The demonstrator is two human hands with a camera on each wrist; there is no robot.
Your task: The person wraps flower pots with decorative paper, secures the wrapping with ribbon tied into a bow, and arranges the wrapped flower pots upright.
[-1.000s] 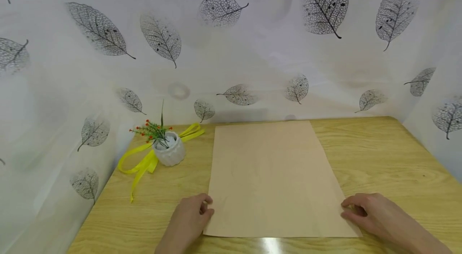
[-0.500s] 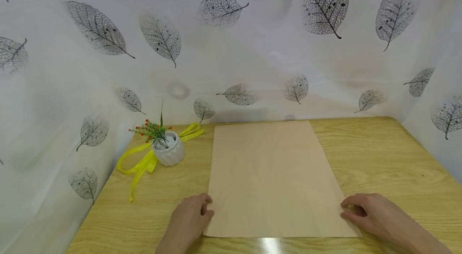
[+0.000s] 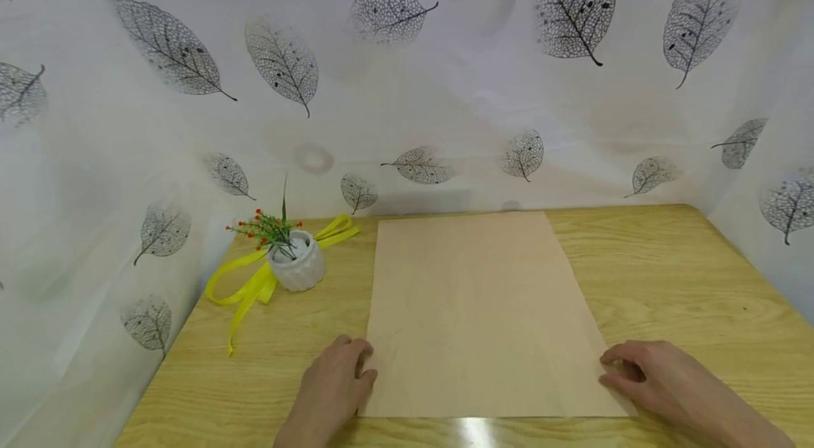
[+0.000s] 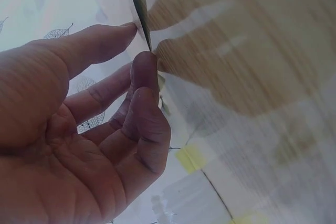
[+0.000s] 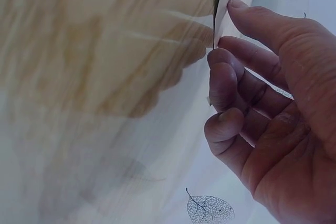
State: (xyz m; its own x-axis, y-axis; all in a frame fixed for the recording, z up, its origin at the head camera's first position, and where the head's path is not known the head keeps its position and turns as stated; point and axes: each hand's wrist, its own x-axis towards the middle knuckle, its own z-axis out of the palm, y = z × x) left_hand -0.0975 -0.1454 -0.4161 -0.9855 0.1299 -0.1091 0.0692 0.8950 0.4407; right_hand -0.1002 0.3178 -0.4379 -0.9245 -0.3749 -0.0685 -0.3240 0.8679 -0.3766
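A large sheet of light brown paper lies flat on the table. Beside its left edge, near the front, is my left hand, its thumb and fingertips touching the paper. Opposite it, my right hand touches the right edge with loosely bent fingers and thumb. Seen from the left wrist, the thumb meets the thin paper edge. Close up in the right wrist view, the thumb and bent fingers also sit at the edge. Neither hand lifts the sheet.
A white pot with green sprigs and red buds stands on the wooden table at the back left. Yellow ribbon lies around it. A white leaf-patterned cloth hangs behind and at both sides.
My left hand's knuckles have risen a little, while its fingertips stay at the paper's edge. The right hand and the sheet keep their places.
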